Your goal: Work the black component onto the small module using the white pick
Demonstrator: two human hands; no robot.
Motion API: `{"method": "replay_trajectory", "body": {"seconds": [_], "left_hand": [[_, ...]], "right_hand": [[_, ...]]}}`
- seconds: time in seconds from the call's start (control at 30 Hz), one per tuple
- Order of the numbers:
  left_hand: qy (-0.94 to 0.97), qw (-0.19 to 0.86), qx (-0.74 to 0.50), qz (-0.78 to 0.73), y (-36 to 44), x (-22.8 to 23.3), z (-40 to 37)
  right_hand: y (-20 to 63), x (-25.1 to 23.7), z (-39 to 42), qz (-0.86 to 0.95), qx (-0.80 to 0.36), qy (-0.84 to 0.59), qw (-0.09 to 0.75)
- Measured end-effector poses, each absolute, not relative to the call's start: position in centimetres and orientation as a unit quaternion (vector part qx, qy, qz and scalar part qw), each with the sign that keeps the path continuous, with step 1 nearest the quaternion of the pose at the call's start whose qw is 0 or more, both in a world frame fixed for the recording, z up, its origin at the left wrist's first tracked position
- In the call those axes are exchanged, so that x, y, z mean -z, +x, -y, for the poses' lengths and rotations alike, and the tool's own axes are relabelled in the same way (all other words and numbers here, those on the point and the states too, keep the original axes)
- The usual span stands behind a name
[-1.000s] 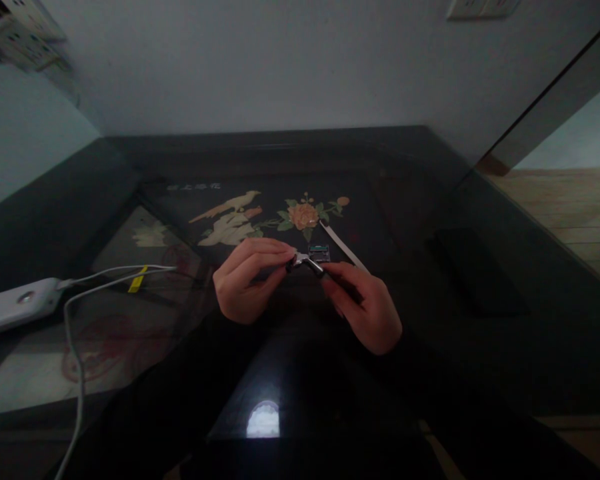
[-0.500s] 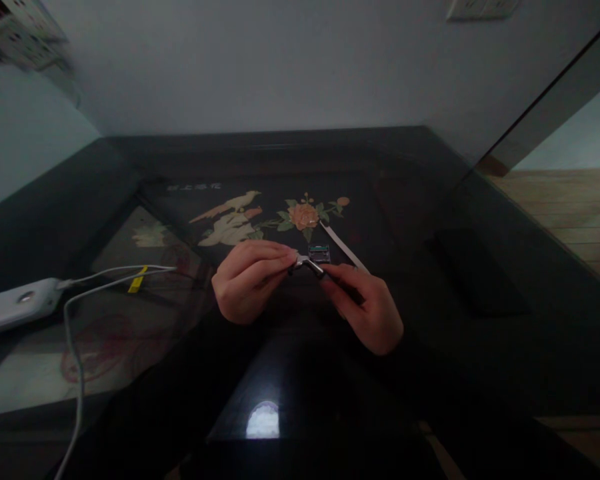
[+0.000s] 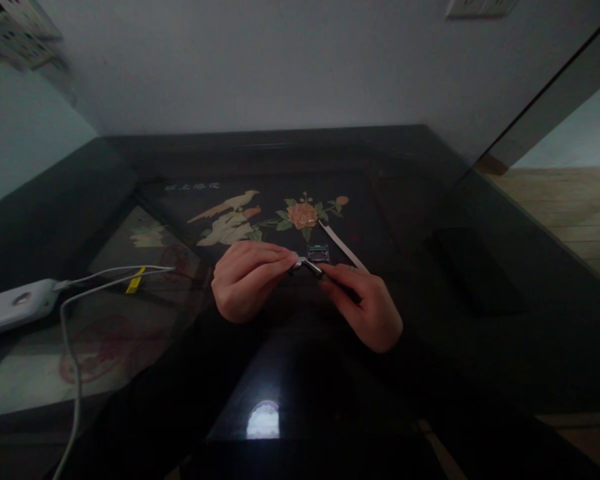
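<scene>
A razor handle (image 3: 312, 268), with a shiny silver bent neck and a dark grip, is held between my two hands just above the table. My left hand (image 3: 250, 280) is closed, its thumb and fingertips pinching the silver end. What those fingertips cover cannot be seen. The fingers of my right hand (image 3: 370, 303) are wrapped round the dark end, which runs back into the palm. Just beyond the neck lies a small razor cartridge (image 3: 319, 253), dark with a greenish strip. A thin pale strip (image 3: 345, 247) with a dark tip slants behind my right hand.
The glossy black table (image 3: 280, 157) carries a bird-and-flower picture. At left, a white power strip or power bank (image 3: 17, 307) has a white cable (image 3: 73, 353) with a yellow tag (image 3: 136, 280). A dark flat object (image 3: 480, 270) rests at right. The wall (image 3: 280, 67) borders the far edge.
The view has shifted very slightly. Both hands keep the same hold on the razor handle, and the cartridge and pale strip lie where they were.
</scene>
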State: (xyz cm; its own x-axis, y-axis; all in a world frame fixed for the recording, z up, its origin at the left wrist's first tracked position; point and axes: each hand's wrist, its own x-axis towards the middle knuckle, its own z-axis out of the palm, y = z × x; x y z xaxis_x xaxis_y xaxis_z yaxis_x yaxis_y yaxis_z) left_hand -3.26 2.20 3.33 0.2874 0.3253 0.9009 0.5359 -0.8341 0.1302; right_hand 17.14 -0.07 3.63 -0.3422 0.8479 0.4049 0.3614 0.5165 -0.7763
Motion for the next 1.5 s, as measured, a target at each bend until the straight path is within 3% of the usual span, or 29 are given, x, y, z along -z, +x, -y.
{"method": "replay_trajectory", "body": {"seconds": [0.67, 0.9, 1.23, 1.4, 1.5], "left_hand": [[-0.820, 0.093, 0.503, 0.257, -3.5, -3.3, -2.5], [-0.795, 0.088, 0.543, 0.258, -3.3, -3.7, -2.7], [-0.779, -0.037, 0.537, 0.320, -2.4, -3.8, -1.7], [-0.740, -0.282, 0.543, 0.280, -2.8, -3.2, -2.5], [-0.718, -0.371, 0.522, 0.271, -3.0, -3.4, -2.7]], "right_hand": [[17.8, -3.5, -0.7, 0.811, -0.262, -0.369, 0.371], [17.3, -3.7, -0.2, 0.772, -0.293, -0.372, 0.424], [17.6, -3.7, -0.5, 0.759, -0.259, -0.390, 0.454], [17.9, -3.7, -0.8, 0.765, -0.229, -0.367, 0.476], [18.0, -3.6, -1.0, 0.770, -0.223, -0.352, 0.484]]}}
